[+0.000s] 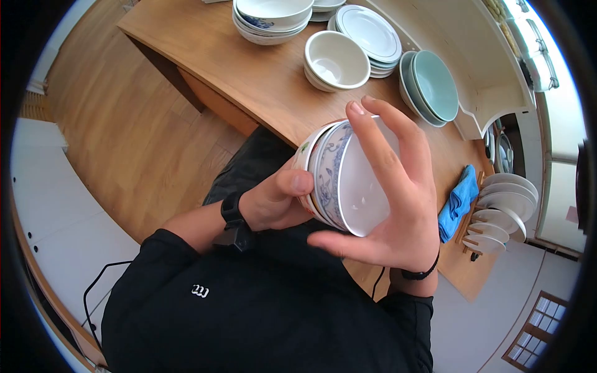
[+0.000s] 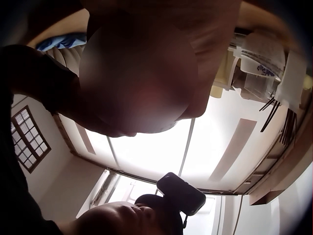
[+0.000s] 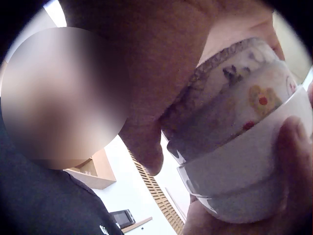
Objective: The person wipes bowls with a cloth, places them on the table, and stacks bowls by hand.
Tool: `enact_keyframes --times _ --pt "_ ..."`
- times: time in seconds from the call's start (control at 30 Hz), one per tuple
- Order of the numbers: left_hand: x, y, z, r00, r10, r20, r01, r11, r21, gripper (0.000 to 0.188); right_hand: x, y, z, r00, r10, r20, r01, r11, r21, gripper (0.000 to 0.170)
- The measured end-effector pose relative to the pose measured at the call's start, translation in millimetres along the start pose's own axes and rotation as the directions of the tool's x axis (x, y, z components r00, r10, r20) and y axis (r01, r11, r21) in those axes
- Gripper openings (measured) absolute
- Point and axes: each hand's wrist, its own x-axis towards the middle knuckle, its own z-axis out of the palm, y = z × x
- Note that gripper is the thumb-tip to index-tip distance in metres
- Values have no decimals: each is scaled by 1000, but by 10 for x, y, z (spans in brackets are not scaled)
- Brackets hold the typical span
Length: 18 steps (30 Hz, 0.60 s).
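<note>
Tilted on its side in the head view is a stack of nested bowls; the top one [image 1: 331,171] is white with a blue pattern, its mouth turned to the right. The left hand [image 1: 273,200] grips the stack from the left, thumb along the outer sides. Over the mouth the right hand [image 1: 401,193] spreads its fingers, fingertips near the upper rim and thumb apart below. In the right wrist view, a bowl with red and yellow flowers [image 3: 230,115] and plain white bowls [image 3: 230,171] show, with left fingers [image 3: 295,156] around them. The left wrist view is mostly dark.
On the wooden table [image 1: 249,81] stand cream bowls [image 1: 336,61], stacked plates [image 1: 368,34], pale green bowls [image 1: 436,86] and patterned bowls [image 1: 273,15]. To the right are a blue cloth [image 1: 459,202] and a wooden rack of upright plates [image 1: 507,200].
</note>
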Motion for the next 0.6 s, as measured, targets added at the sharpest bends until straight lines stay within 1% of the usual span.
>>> enact_keyframes --times 0.07,0.1,0.13,0.17,0.2,0.23,0.27,0.3,0.33,0.37,0.4,0.43,0.47,0.5,0.53,0.57,0.6 --pt "-11 -14 -49 999 20 37 -17 995 -94 115 63 5 -68 995 -24 95 21 999 33 114" --pt "-18 -15 -76 999 20 40 -16 996 -91 115 77 124 -62 995 -25 92 22 999 30 114" --pt "-28 -9 -108 997 45 56 -39 993 -112 115 105 332 -29 998 -64 9 60 970 236 113" --pt "-48 0 -129 995 68 70 -59 989 -134 116 173 451 -9 993 -83 -79 109 896 430 112" --pt "-70 17 -138 995 95 33 -92 993 -79 118 246 466 -66 995 64 -71 -32 924 382 109" --pt "-97 17 -177 995 91 34 -88 993 -76 118 345 464 -126 975 210 -72 -175 927 332 106" --pt "-125 -22 -260 992 106 75 -97 989 -114 118 393 586 -88 973 219 -79 -210 971 113 95" --pt "-147 -78 -374 986 122 115 -104 983 -153 118 446 653 -50 972 219 -84 -210 971 112 95" --pt "-167 -143 -504 978 140 155 -110 975 -191 119 509 694 -4 990 119 -78 -125 990 -70 88" --pt "-186 -205 -634 969 159 192 -113 967 -229 119 575 740 52 998 23 -54 -36 969 -246 81" --pt "-210 -258 -747 958 177 227 -114 957 -266 119 642 796 125 999 34 -37 -42 970 -240 87" --pt "-230 -289 -829 946 195 261 -112 946 -303 119 698 813 205 998 35 -44 -45 970 -239 87" --pt "-231 -285 -862 931 215 295 -109 935 -339 119 759 816 283 998 -22 -53 2 933 -361 90" --pt "-229 -261 -862 931 212 297 -107 937 -334 119 820 826 354 995 -81 -55 45 878 -477 94" --pt "-228 -239 -865 929 237 284 -141 937 -319 119 866 858 428 991 -134 -24 105 862 -496 104" --pt "-235 -209 -865 926 262 271 -176 937 -302 119 873 886 504 990 -137 -31 104 863 -494 104" --pt "-265 -165 -817 927 258 271 -176 940 -294 119 876 919 589 991 -134 -26 106 876 -470 105"
